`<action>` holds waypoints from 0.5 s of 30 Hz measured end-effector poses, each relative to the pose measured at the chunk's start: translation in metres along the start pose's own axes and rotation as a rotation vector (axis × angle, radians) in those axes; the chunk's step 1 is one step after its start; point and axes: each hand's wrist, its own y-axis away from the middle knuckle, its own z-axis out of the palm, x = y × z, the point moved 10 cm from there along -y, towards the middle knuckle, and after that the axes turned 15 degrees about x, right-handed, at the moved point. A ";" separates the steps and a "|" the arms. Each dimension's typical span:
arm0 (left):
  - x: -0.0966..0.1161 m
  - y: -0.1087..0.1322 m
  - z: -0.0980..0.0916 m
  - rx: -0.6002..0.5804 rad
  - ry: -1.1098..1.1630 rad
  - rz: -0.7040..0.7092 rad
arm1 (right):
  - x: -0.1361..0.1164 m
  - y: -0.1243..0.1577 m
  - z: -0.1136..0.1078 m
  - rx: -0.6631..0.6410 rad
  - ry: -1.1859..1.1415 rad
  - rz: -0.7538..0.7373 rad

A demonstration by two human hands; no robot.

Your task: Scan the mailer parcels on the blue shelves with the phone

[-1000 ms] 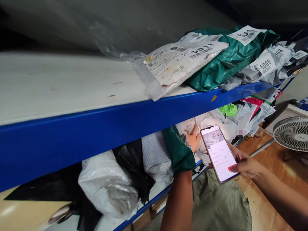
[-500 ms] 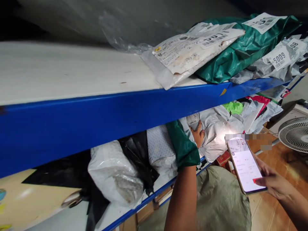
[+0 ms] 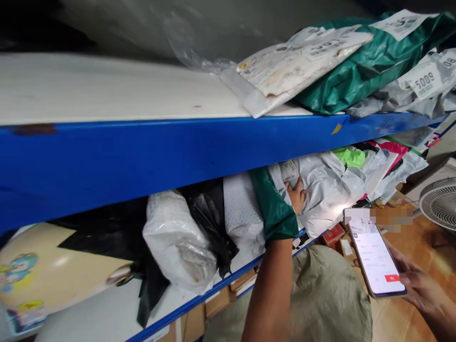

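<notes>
In the head view, the left hand [image 3: 296, 195] reaches into the lower shelf of the blue metal rack [image 3: 171, 152], fingers spread flat on a crumpled white plastic mailer bag [image 3: 326, 190] near the shelf's front edge, not gripping it. The right hand [image 3: 420, 289] is clamped around a lit white-screened smartphone [image 3: 376, 259] held below and off the shelf's right end. Judging by this, the parcel remains on the shelf, unlifted, and its pulling-out is left.

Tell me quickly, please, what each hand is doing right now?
Left hand: open, pressing on a grey parcel on the lower shelf.
Right hand: holding a phone.
</notes>
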 end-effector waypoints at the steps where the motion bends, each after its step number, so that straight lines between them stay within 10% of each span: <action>1: 0.009 0.006 -0.002 -0.018 0.022 0.079 | 0.002 0.001 -0.006 0.001 -0.013 0.005; 4: 0.040 0.034 -0.026 0.031 0.052 0.314 | 0.005 0.002 -0.031 0.051 -0.061 0.003; 8: 0.020 0.035 -0.089 0.309 -0.294 -0.101 | 0.007 0.003 -0.063 0.088 -0.136 0.030; 15: 0.031 -0.009 -0.072 -0.272 -0.439 -0.506 | -0.022 -0.002 -0.094 0.008 -0.200 0.096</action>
